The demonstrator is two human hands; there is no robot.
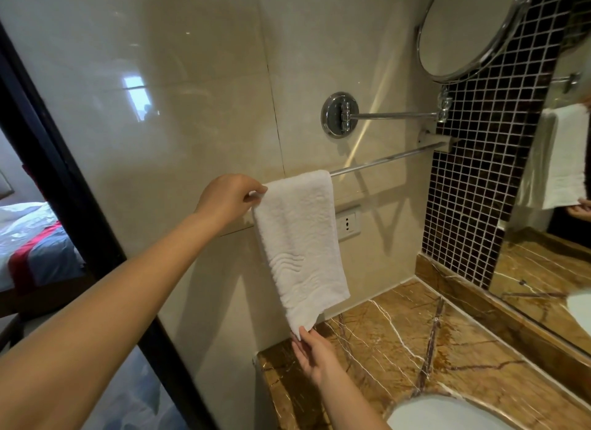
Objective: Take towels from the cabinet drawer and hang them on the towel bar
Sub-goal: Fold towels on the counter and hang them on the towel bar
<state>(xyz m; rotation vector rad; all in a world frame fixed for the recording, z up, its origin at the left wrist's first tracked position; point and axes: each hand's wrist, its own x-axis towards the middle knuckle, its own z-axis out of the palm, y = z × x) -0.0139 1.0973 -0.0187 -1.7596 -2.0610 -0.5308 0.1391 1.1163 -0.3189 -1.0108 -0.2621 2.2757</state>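
Head view: a white hand towel point(300, 244) is draped over the left end of the chrome towel bar point(387, 161). The left hand point(228, 199) pinches its top edge at the bar. The right hand point(315, 354) meets the lower corner with fingers nearly straight; a pinch cannot be confirmed. Risk: a downward tug could drag the towel off onto the marble counter point(415, 340), should the upper pinch loosen.

No text, label, brand, number or sign can be read. Only a raised wave pattern is seen on the white towel point(299, 237), and nothing legible is printed on the wall socket point(348, 222) just to its right.
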